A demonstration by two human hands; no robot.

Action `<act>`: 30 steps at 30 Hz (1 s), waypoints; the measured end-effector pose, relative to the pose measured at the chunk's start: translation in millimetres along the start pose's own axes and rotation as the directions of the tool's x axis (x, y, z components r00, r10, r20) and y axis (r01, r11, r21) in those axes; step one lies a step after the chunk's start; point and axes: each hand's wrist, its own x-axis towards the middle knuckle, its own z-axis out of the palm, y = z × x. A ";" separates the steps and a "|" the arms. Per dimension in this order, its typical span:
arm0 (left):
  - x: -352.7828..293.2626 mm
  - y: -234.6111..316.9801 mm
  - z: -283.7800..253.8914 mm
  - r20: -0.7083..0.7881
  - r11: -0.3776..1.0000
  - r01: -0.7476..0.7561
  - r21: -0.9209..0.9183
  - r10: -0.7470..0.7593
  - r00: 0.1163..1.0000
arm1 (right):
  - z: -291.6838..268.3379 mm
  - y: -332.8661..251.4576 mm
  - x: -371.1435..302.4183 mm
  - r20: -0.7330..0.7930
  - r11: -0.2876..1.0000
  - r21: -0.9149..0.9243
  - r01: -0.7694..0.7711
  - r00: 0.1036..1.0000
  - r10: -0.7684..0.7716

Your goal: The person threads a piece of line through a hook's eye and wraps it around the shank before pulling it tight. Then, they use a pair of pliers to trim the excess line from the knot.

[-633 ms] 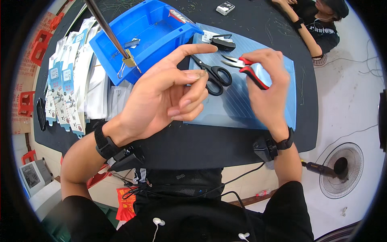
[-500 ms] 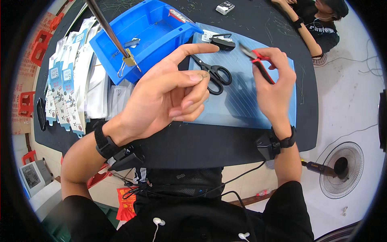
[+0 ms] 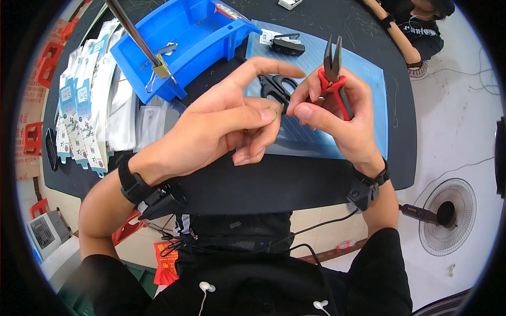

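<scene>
My left hand [image 3: 221, 113] is palm up, with thumb and fingers pinched on something tiny and greenish at the fingertips, too small to name. Its index finger stretches out above the pinch. Needle-nose pliers [image 3: 335, 79] with red and black handles rest in my right hand [image 3: 345, 110], jaws pointing up and slightly parted. The thumb and index finger of that hand come together close to the left fingertips; whether they hold anything I cannot tell. Black scissors [image 3: 270, 87] lie behind the hands, partly hidden, on a translucent blue mat [image 3: 305, 145].
A black stapler [image 3: 288, 46] lies at the mat's far edge. Left of it stands a blue bin [image 3: 150, 31], with a metal rod and binder clip [image 3: 161, 67] before it. Printed packets [image 3: 87, 105] are piled at left. Another person's arm [image 3: 398, 39] rests at the far right.
My right hand has moved left toward the left hand, and the pliers have swung upright in it. The left hand has shifted slightly right, still pinched.
</scene>
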 end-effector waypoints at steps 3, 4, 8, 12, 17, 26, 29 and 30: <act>-0.5 1.0 0.8 -0.008 0.999 0.017 0.029 -0.016 1.000 | 2.5 2.3 0.2 0.015 0.998 -0.041 0.039 0.999 -0.038; -0.8 1.0 1.0 -0.006 0.999 0.011 0.032 -0.010 1.000 | 3.1 3.3 0.2 0.023 0.997 -0.048 0.056 0.998 -0.055; -0.6 0.0 0.9 -0.003 0.999 -0.012 0.046 0.012 1.000 | 6.6 8.3 -0.6 -0.002 0.997 -0.024 0.067 0.998 -0.067; 0.0 -0.3 0.8 -0.010 0.998 -0.010 0.061 0.011 1.000 | 9.3 10.5 -1.1 -0.031 0.999 0.034 0.041 0.999 -0.040; -1.0 0.8 1.2 -0.003 0.995 -0.001 0.101 0.002 1.000 | 11.0 10.5 -2.5 -0.010 0.997 0.079 -0.018 1.000 0.019; -0.4 -0.3 0.4 0.001 0.993 -0.001 0.119 0.001 1.000 | 10.9 12.7 -3.6 0.009 0.992 0.110 -0.055 0.998 0.055; 0.1 -0.2 0.4 -0.007 0.993 -0.014 0.115 0.015 1.000 | 8.4 13.0 -1.3 0.020 0.998 0.061 -0.022 1.000 0.020; 0.2 0.0 0.5 -0.017 0.994 -0.011 0.112 0.013 1.000 | 7.5 12.8 -0.5 0.020 0.999 0.041 -0.007 1.000 0.006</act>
